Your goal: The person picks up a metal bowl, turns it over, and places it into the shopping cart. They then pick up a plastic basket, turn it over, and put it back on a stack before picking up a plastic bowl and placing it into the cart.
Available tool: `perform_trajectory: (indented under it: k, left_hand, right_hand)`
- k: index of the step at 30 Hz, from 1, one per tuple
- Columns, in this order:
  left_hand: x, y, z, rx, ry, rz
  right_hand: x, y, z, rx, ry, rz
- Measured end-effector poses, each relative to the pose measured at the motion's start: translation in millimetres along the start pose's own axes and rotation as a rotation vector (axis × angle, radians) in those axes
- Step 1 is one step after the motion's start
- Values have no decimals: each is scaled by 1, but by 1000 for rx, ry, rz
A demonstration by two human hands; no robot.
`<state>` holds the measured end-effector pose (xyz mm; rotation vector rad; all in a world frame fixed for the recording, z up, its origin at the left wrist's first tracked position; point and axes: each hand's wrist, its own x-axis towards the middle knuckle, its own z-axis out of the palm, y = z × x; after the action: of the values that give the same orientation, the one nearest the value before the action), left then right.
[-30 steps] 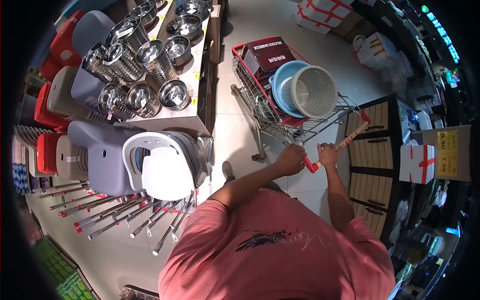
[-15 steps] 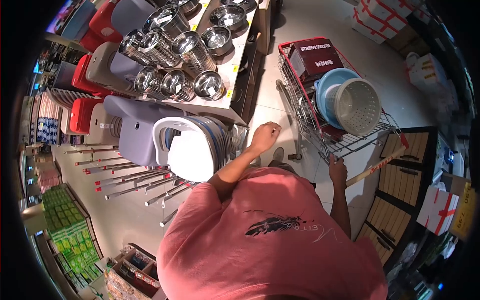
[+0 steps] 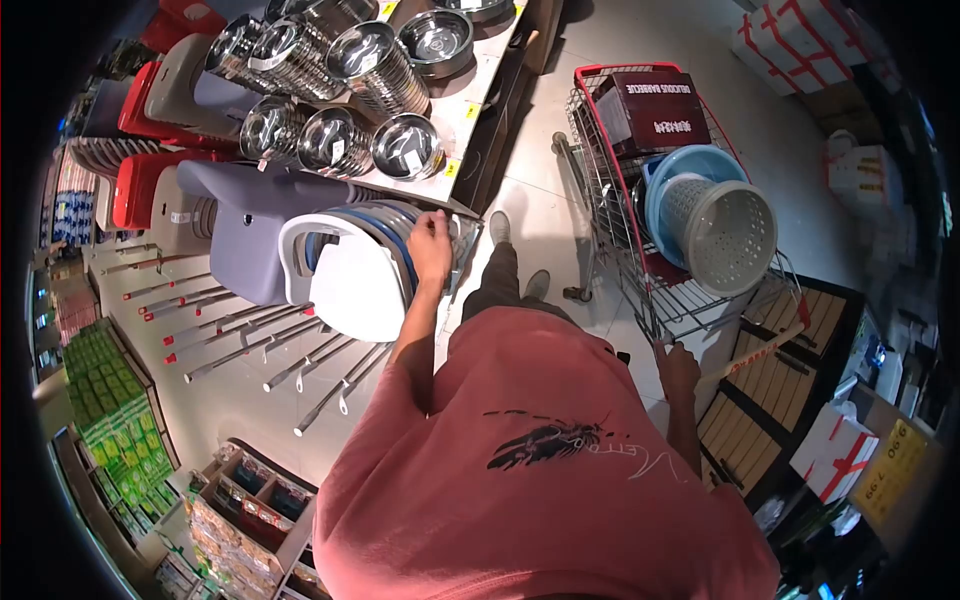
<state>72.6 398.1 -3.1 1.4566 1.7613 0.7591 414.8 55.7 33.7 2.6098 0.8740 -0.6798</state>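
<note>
In one cart [image 3: 630, 68], gripped by right fingers [image 3: 677, 356]: one box [image 3: 655, 112], one basket [image 3: 735, 235]; left fingers [image 3: 433, 222], I cannot tell.

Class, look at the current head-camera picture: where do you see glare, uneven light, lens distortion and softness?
Head view: glare washes out the white stool seat; head view: steel bowls show bright reflections; head view: the left hand is lit more brightly than the right hand; head view: wide-angle distortion, dark curved corners, soft boxes at upper right.

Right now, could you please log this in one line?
left hand: by stacked seats; right hand: at near end of cart; load: dark box, blue basin, pale basket
</note>
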Motion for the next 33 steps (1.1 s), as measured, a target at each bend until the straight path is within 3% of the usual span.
perform_trajectory:
  k: [4,6,8,12,13,15,17,19,21,23,26,29,31,33]
  left_hand:
    - [54,1,-24,-12,223,-66]
    - [87,0,-31,51,242,-102]
    - [110,12,-40,125,209,-156]
    - [142,10,-41,349,72,-173]
    - [146,8,-39,400,47,-158]
    - [147,10,-39,441,46,-172]
    - [143,13,-40,455,61,-156]
    - [144,10,-39,461,51,-153]
    - [142,7,-39,472,69,-148]
    - [142,11,-43,470,37,-93]
    - [129,36,-57,414,97,-69]
    - [111,52,-67,259,167,-49]
    - [107,55,-66,91,4,-23]
    - [103,73,-67,26,-10,74]
  right_hand:
    - [41,-45,-71,-13,136,-150]
    - [51,-121,-135,146,263,-394]
    - [78,-201,-167,359,233,-560]
    - [129,-361,-172,325,150,-927]
    - [133,-398,-174,398,-50,-905]
    - [144,-459,-160,478,-174,-860]
    - [159,-499,-133,379,-18,-954]
    - [154,-524,-120,311,-44,-955]
    - [149,-536,-118,140,-28,-1102]
    - [136,-538,-124,92,2,-991]
    - [130,-526,-133,135,45,-1000]
    - [104,-495,-174,198,161,-1190]
    - [90,-472,-199,272,233,-1255]
    - [91,-457,-219,339,238,-1251]
